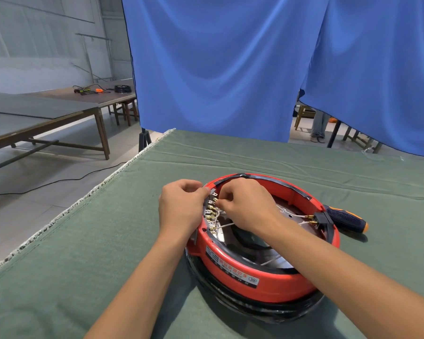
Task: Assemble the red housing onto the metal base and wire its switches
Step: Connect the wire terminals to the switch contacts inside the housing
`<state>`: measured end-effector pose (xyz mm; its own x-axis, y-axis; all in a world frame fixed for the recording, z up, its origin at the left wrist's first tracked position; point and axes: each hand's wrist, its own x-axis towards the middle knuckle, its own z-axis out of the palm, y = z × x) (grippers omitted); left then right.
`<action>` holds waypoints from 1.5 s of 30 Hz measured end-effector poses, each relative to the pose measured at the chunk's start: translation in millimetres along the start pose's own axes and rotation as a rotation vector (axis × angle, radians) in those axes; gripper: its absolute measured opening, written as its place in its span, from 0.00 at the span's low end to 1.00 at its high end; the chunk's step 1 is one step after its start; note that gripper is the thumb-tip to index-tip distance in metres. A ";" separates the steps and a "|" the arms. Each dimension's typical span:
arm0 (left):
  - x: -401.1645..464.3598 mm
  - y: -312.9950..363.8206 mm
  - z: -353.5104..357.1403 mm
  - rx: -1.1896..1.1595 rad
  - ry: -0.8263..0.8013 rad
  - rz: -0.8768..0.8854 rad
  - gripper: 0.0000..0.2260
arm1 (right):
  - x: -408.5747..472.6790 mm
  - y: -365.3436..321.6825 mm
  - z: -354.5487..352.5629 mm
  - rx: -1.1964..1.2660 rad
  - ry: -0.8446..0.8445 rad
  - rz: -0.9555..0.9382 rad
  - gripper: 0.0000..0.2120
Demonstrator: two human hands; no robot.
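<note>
The round red housing [260, 277] sits upside down on the green cloth, with the shiny metal base [277, 263] showing inside its ring. A grey switch block [209, 209] with brass terminals lines the housing's left inner wall. My left hand [181, 206] grips the housing's rim and the top of that block from outside. My right hand [245, 204] reaches inside and pinches a white wire connector at the upper terminals; its fingertips hide the connector. White wires [227, 225] run across the inside to a black socket [320, 220] on the right wall.
A screwdriver [346, 220] with a dark blue and orange handle lies on the green-covered table [83, 253] just right of the housing. The table's left edge runs diagonally nearby. Blue curtains [230, 69] hang behind, wooden tables [47, 118] stand far left.
</note>
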<state>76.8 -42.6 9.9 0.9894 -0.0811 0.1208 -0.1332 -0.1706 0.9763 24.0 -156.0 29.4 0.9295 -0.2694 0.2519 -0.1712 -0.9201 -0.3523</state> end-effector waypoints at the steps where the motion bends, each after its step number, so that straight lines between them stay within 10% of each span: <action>1: 0.0 0.2 0.0 0.004 -0.002 0.003 0.03 | 0.2 -0.1 0.5 -0.005 0.001 -0.006 0.08; 25: 1.6 1.2 2.8 -0.133 -0.059 -0.077 0.05 | -2.4 -2.3 -8.6 0.086 0.037 0.024 0.06; 33: -3.4 4.6 -1.4 -0.169 -0.192 -0.099 0.08 | -22.3 -1.8 -50.2 0.852 0.095 0.128 0.09; 45: -13.4 0.1 -2.6 -0.113 -0.004 0.003 0.12 | -67.6 44.0 -44.9 0.223 0.314 0.112 0.07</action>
<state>63.8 -39.0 8.8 0.9887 -0.0852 0.1230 -0.1282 -0.0589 0.9900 -61.0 -191.0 37.4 0.7583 -0.4700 0.4517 -0.1586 -0.8051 -0.5715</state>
